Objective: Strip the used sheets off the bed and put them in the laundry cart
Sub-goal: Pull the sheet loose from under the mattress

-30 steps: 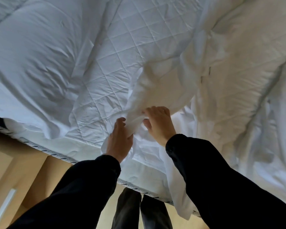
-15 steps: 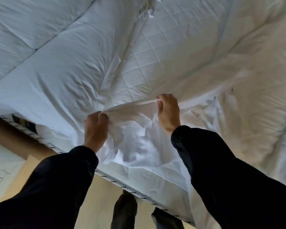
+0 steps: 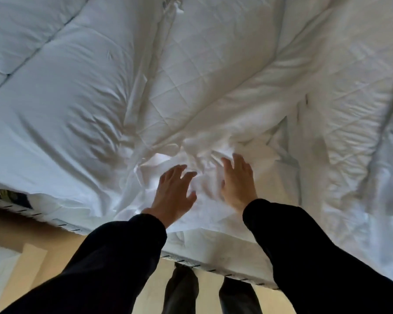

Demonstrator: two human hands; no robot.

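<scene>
We see a big white bed (image 3: 225, 254) that fills most of the frame. Its edge runs across the lower part. On the left side lies a puffy white blanket (image 3: 55, 87) with long sewn lines. In the upper middle, a white padded cover (image 3: 191, 53) with little sewn squares shows bare.

The thin white sheet (image 3: 204, 152) is in the middle of the frame. It is bunched in a crumpled heap close to the edge of the bed. We do not see the laundry cart.

Our left hand (image 3: 173, 193) and right hand (image 3: 236, 182) are side by side just below the heap. Both are wide open, with fingers (image 3: 188, 175) spread out straight, and they hold nothing. We cannot tell if the tips touch the cloth or float just above it.

We think the sheet is light, soft and floppy. It will not break, but it will not keep its shape. Loose ends may slide down to the tan floor (image 3: 43, 257), where we could step on them. The best place to grab looks like the thick folds of the heap. We would use both hands and take big fistfuls. We should take care not to pinch the padded cover along with it.
</scene>
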